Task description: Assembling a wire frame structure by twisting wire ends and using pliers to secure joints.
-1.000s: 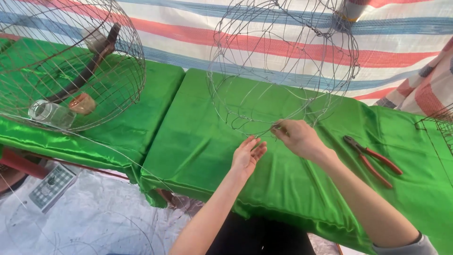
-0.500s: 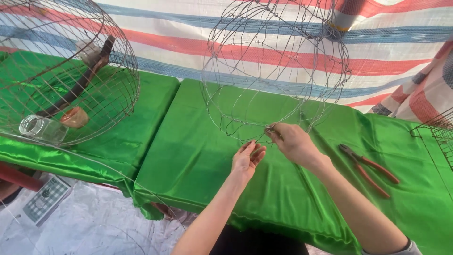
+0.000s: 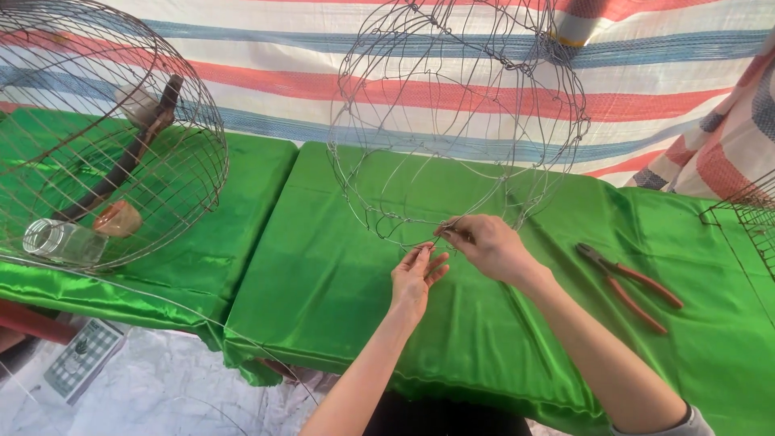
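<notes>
I am pinching the bottom rim of the wire cage frame (image 3: 456,121) with my right hand (image 3: 484,246), the dome rising straight ahead; my left hand (image 3: 416,274) is hovering loosely curled just beneath, nothing clamped in it

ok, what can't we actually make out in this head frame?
- Right hand fingertips on the wire frame: grip too small to resolve.
- Whether the left hand touches wire: too fine.
- Frame top: cut by upper edge.
- Second cage: cut by right edge.
- Finished cage contents: blurred behind wires.
</notes>
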